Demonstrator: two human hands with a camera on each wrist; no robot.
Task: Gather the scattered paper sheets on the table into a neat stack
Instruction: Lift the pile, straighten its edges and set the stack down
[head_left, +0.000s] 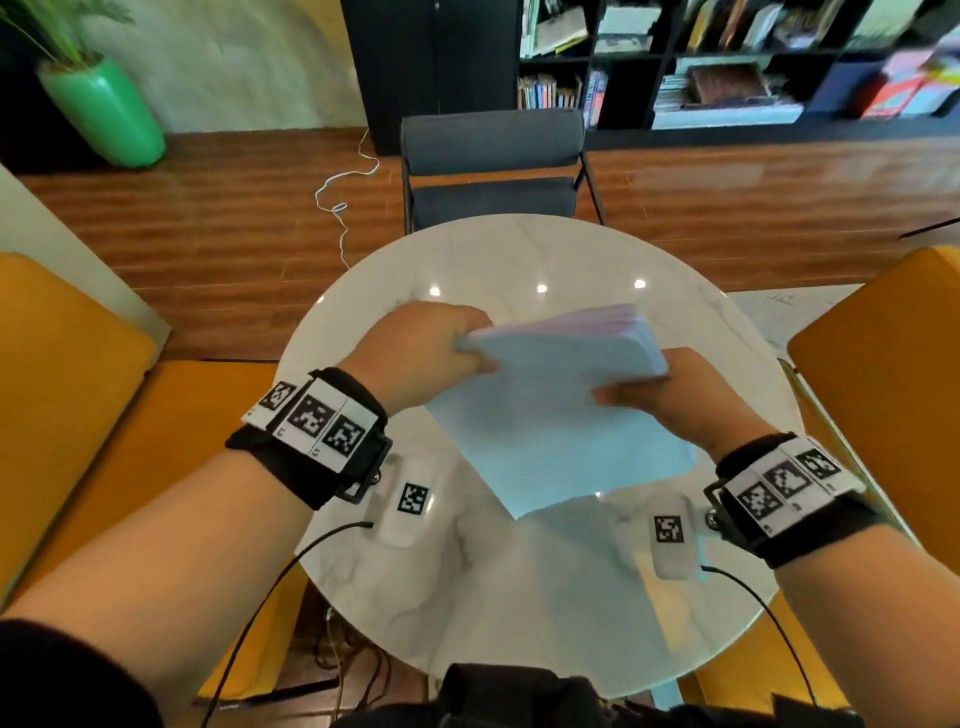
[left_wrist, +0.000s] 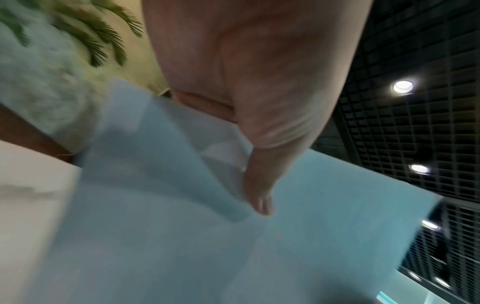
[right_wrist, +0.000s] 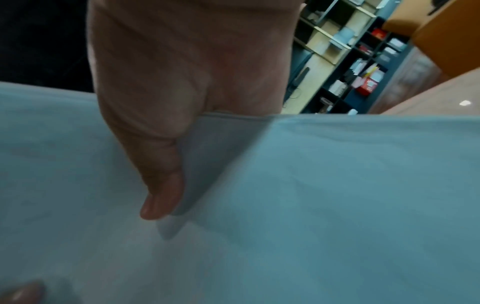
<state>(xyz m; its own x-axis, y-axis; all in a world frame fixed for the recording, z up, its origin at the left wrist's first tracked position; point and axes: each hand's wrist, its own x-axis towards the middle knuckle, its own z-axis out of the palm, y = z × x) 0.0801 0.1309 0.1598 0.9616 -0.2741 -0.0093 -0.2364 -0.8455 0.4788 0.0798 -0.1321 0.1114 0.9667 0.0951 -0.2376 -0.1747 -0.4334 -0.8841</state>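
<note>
A stack of pale blue paper sheets (head_left: 550, 410) is held tilted above the round marble table (head_left: 519, 597). My left hand (head_left: 431, 348) grips the stack's far left corner, thumb on top. My right hand (head_left: 670, 389) grips its right edge. In the left wrist view the thumb (left_wrist: 259, 185) presses on the blue paper sheets (left_wrist: 182, 246). The right wrist view shows the thumb (right_wrist: 158, 181) pinching the same paper sheets (right_wrist: 311, 205). The fingers under the stack are hidden. No loose sheets show on the tabletop.
A grey chair (head_left: 493, 166) stands at the table's far side. Orange seats (head_left: 67, 389) flank it left and right (head_left: 893, 374). A green plant pot (head_left: 104, 109) and a white cable (head_left: 343, 197) are on the wooden floor. Bookshelves (head_left: 727, 57) line the back wall.
</note>
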